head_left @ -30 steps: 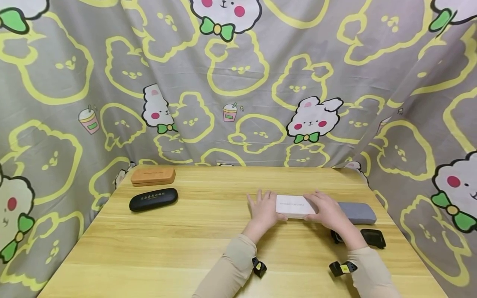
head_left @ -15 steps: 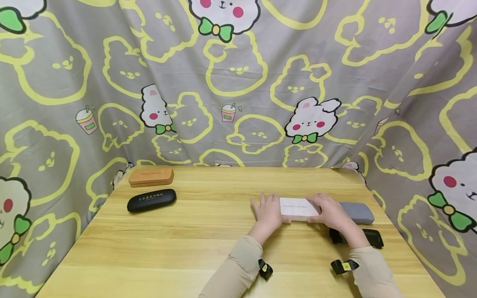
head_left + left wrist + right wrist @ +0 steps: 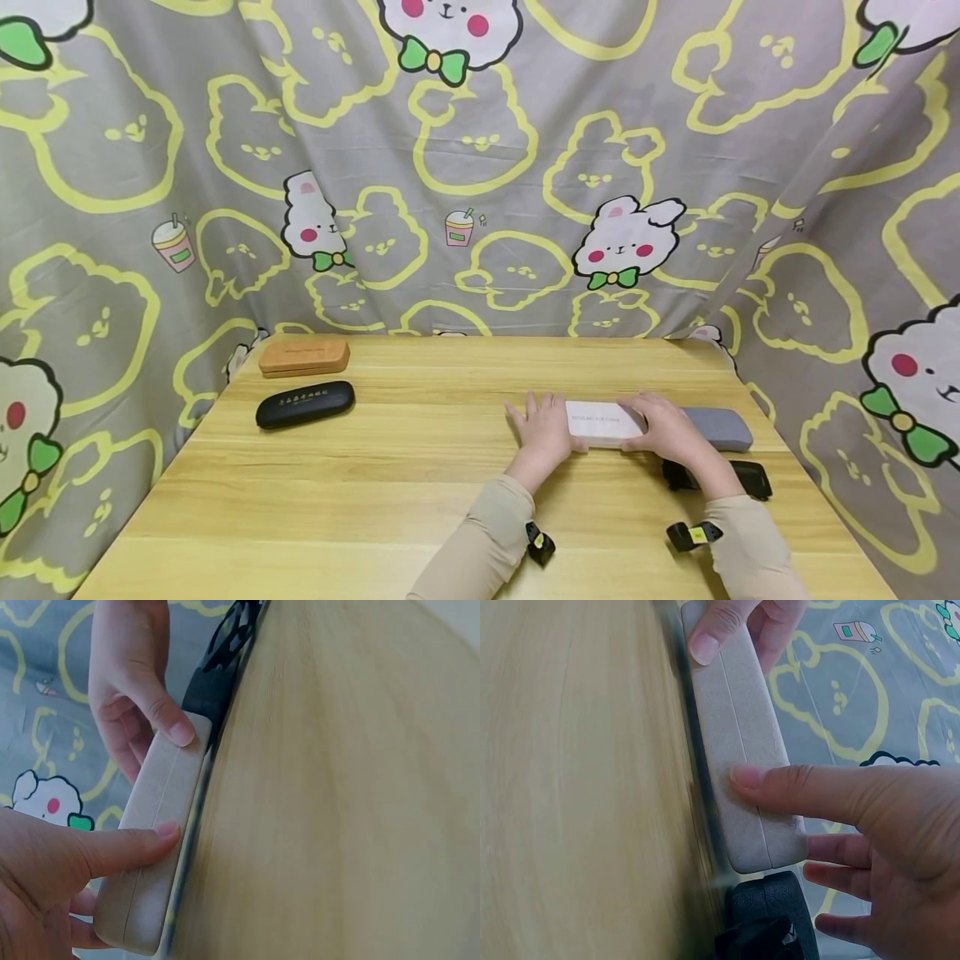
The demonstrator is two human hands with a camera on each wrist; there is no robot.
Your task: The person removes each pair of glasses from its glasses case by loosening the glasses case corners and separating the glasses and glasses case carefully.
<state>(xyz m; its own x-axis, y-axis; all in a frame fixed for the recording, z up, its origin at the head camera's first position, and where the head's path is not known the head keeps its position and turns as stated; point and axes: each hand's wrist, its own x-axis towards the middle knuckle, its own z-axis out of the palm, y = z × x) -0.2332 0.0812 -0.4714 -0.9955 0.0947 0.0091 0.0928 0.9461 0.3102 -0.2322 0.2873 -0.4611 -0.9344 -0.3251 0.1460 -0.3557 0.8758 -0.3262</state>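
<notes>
A white glasses case (image 3: pixel 606 423) with faint lettering on its lid lies at the right of the table, between both hands. My left hand (image 3: pixel 543 432) holds its left end, thumb on the front side and the other fingers behind. At the right end my right hand (image 3: pixel 663 427) grips it in the same way. In the left wrist view both thumbs press on the case's seamed side (image 3: pixel 161 795). The right wrist view shows the case (image 3: pixel 727 727) still closed. Whether it touches the table is hard to tell.
Beside the right hand lies a blue-grey glasses case (image 3: pixel 720 429). Black sunglasses (image 3: pixel 750 479) lie nearer, partly hidden by the right wrist. An orange case (image 3: pixel 304 357) and a black glasses case (image 3: pixel 305 405) sit at the far left. Patterned curtain (image 3: pixel 480 183) surrounds the wooden table.
Both hands have shifted the white glasses case a little to the right and towards the person. The other things on the table have stayed put.
</notes>
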